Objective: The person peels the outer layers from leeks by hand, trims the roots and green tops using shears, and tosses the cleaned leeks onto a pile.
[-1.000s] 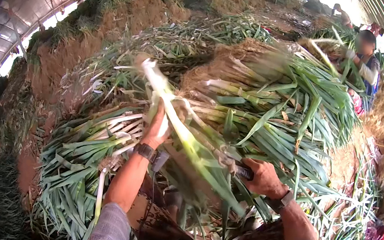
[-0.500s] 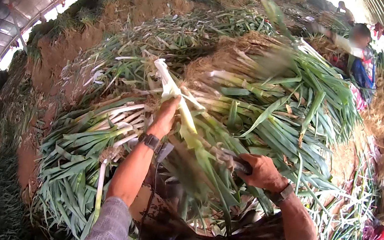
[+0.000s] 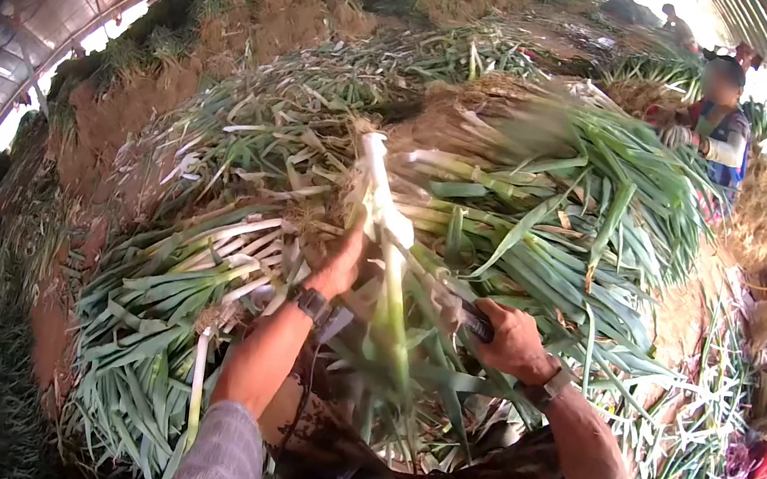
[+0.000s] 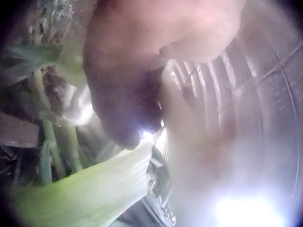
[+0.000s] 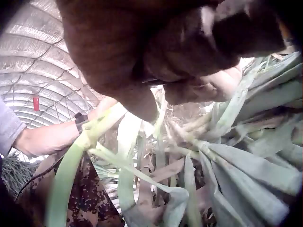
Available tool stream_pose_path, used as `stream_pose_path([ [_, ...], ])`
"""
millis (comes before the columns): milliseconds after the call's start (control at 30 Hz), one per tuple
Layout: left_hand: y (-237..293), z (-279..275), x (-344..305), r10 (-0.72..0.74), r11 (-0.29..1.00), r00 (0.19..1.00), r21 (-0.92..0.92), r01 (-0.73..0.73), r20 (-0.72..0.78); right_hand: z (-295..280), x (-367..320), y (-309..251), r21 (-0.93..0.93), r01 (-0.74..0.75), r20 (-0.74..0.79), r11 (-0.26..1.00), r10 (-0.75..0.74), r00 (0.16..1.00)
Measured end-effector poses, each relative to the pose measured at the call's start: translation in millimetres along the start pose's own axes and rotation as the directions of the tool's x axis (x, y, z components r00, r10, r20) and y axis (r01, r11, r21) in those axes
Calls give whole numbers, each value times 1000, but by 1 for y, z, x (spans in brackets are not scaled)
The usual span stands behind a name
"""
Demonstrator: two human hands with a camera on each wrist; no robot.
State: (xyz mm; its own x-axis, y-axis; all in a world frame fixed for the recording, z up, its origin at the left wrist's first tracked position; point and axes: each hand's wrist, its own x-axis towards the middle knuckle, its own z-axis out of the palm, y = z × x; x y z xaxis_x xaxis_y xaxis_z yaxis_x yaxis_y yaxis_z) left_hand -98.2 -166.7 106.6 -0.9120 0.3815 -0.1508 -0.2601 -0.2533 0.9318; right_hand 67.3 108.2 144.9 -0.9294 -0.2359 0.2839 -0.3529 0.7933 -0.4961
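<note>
My left hand (image 3: 340,265) grips a leek (image 3: 389,307) near its white lower part. The leek's white root end points up and away, and its green leaves hang down towards my lap. In the left wrist view the curled fingers (image 4: 120,101) are close up, with a pale green leaf (image 4: 102,182) below them. My right hand (image 3: 518,343) is wrapped round a black-handled tool (image 3: 475,322). Its front part reaches towards the leek and is blurred, so I cannot tell its kind. In the right wrist view the tool's dark handle (image 5: 251,30) sticks out of the fist.
A big heap of leeks (image 3: 546,236) lies ahead, roots to the left. Another pile (image 3: 150,332) spreads at my left, and loose leaves (image 3: 676,431) litter the ground at right. Another person (image 3: 717,128) is at the back right, under the arched roof (image 3: 36,9).
The leek has swung from slanting down to the right to nearly upright in view, and its root end has moved right. My left hand has shifted right; the right hand keeps its tool.
</note>
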Motion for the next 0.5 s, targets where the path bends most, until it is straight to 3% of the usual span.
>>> stream_pose_path([
  [33, -5, 13, -5, 38, 999, 999, -9, -38, -19, 0, 2, -1, 5, -39, -24, 999, 40, 999],
  [67, -7, 18, -13, 31, 991, 999, 132, -35, 30, 1, 2, 0, 0, -127, 14, 992, 127, 992],
  [167, -51, 20, -1, 20, 991, 993, 133, -35, 115, 3, -4, 12, 28, -100, -91, 995, 102, 991],
  [233, -65, 30, -11, 37, 939, 999, 343, -34, -4, 1, -10, 22, -32, -178, -35, 984, 177, 984],
  [300, -85, 31, -16, 25, 818, 997, 574, 22, -74, -3, -20, 30, -172, -249, 159, 953, 277, 948],
  [333, -89, 27, -13, 14, 819, 997, 572, 32, -76, -1, -26, 33, -185, -228, 146, 956, 257, 955],
  [400, -100, 14, -7, -173, 842, 983, 528, 111, 68, 1, -39, 38, -240, -245, 182, 939, 292, 939],
  [500, -127, 3, 2, -33, 908, 998, 418, 6, 57, 0, -49, 39, -284, -235, 167, 929, 290, 942],
])
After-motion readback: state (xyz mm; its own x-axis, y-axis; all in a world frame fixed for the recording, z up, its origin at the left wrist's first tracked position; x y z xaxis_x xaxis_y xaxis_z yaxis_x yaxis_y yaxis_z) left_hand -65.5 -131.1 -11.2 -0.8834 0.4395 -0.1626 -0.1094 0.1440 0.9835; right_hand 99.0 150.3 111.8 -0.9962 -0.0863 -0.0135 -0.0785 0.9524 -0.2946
